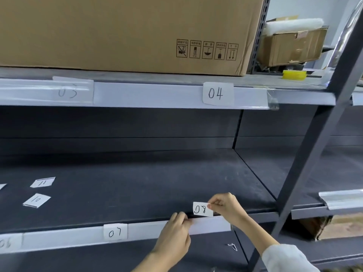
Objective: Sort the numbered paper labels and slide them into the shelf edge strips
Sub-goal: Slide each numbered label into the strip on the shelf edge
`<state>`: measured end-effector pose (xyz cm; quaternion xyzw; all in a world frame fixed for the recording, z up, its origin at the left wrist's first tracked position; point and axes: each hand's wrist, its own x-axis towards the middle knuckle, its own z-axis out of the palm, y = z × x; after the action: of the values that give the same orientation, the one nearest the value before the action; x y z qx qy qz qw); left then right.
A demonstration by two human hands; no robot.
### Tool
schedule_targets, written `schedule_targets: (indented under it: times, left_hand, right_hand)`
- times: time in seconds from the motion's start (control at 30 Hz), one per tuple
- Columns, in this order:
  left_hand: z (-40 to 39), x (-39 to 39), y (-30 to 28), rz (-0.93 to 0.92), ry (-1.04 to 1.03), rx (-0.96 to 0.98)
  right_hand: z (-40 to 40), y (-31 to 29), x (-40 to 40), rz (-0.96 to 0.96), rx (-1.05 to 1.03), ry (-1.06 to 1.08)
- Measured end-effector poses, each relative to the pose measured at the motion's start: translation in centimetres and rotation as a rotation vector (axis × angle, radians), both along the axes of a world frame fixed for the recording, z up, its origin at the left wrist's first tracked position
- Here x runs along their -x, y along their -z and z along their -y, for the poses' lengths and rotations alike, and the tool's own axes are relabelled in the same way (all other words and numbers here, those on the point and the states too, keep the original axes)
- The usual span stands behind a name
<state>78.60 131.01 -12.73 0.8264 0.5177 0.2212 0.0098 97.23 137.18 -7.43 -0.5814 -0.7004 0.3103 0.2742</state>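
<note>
My right hand (225, 208) pinches the white paper label "08" (202, 209) by its right edge, just above the lower shelf edge strip (149, 229). My left hand (174, 235) pinches the top lip of that strip a little left of the label. Label "07" (115, 232) sits in the same strip, with another label (7, 242) at its far left. The upper shelf strip (147, 95) holds labels "03" (68, 92) and "04" (217, 93). Loose labels "11" (42, 182) and "10" (36, 200) lie on the dark shelf board (147, 183).
A large cardboard box (121, 32) fills the upper shelf. A smaller open box (292, 46) and a yellow object (294, 74) stand behind to the right. A grey upright post (314, 154) slants across the right side. A neighbouring shelf strip (341, 199) juts out at right.
</note>
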Motion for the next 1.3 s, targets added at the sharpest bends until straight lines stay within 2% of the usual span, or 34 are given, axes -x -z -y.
schedule_targets:
  times: [0.07,0.23,0.33,0.43,0.6,0.67,0.87,1.17,1.3]
  left_hand:
    - [0.1,0.0,-0.1,0.028,0.003,0.07]
    - [0.1,-0.4,-0.5,0.015,-0.004,0.049]
    - [-0.1,-0.3,-0.8,0.017,0.003,0.025]
    - [-0.6,0.0,-0.3,0.133,0.028,0.023]
    - [-1.1,0.3,0.0,0.09,-0.009,0.012]
    - [-1.1,0.4,0.0,0.133,-0.002,0.019]
    - [-0.9,0.4,0.8,0.078,0.001,0.007]
    - [-0.9,0.3,1.2,-0.026,-0.019,-0.079]
    - [-1.0,0.3,1.2,-0.057,-0.016,-0.044]
  right_hand:
    - [0.1,0.3,0.4,0.01,0.03,-0.027]
    - [0.4,1.1,0.6,0.122,0.035,-0.094]
    - [0.6,1.1,0.3,0.208,-0.03,-0.139]
    - [0.8,1.0,0.1,0.282,-0.079,-0.16]
    - [0.8,0.9,0.3,0.372,-0.135,-0.156]
    - [0.7,0.9,0.3,0.374,-0.139,-0.166]
    - [0.2,1.9,0.4,0.437,-0.118,-0.15]
    - [0.0,1.7,0.5,0.529,-0.169,-0.272]
    - [0.1,1.2,0.6,0.558,-0.178,-0.305]
